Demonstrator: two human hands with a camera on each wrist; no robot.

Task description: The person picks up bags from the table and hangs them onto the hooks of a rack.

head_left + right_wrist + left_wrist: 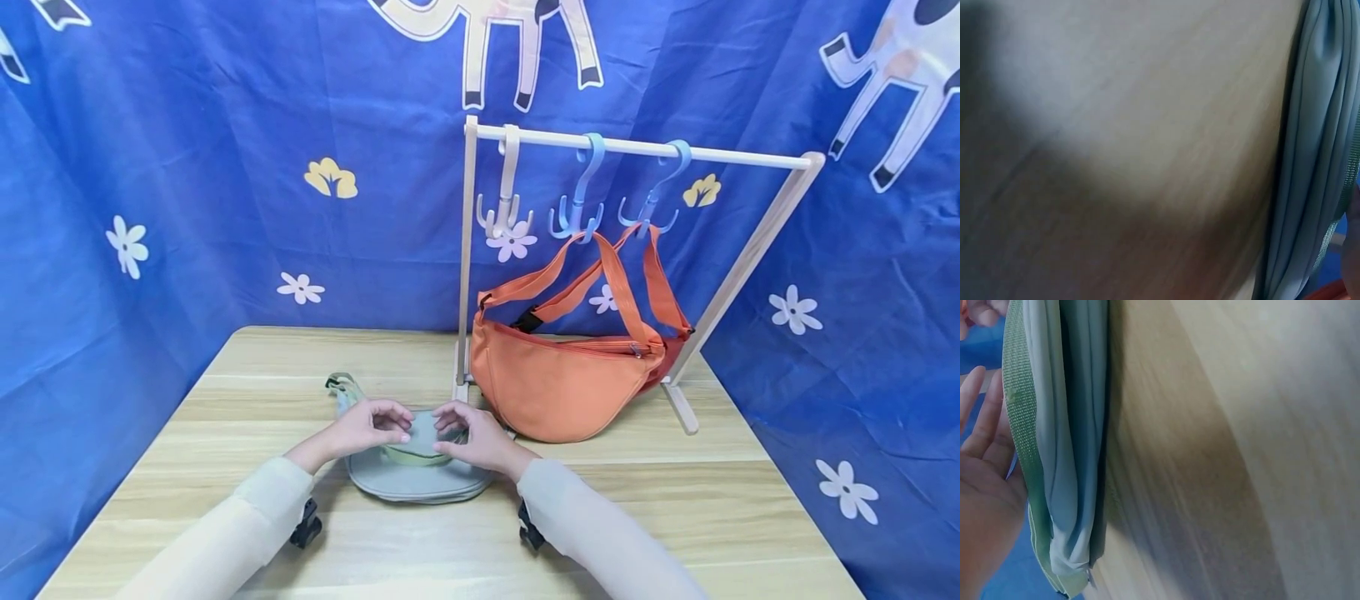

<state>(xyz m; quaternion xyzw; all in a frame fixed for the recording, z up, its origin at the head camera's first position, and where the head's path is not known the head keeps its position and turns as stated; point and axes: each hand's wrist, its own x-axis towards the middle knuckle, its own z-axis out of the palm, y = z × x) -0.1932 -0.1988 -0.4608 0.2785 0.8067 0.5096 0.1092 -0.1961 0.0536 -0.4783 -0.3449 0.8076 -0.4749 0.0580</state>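
Observation:
A grey-green crescent-shaped bag (420, 479) lies flat on the wooden table, with its pale green strap (408, 457) across the top. Above its left part is my left hand (367, 427), thumb apart from loosely bent fingers. My right hand (480, 436) mirrors it over the right part, and nothing shows between its thumb and fingers. In the left wrist view, relaxed fingers lie beside the green webbing strap (1019, 400) along the folded bag (1075, 456). The right wrist view has the bag's layered side (1310, 156) at its right edge; most of that hand is out of frame.
Behind to the right stands a rack with a white rail (637, 148) and wooden posts. A white hook (509, 183) and two blue hooks (581, 192) hang from it. An orange bag (562, 387) hangs there, with a redder one (670, 354) behind.

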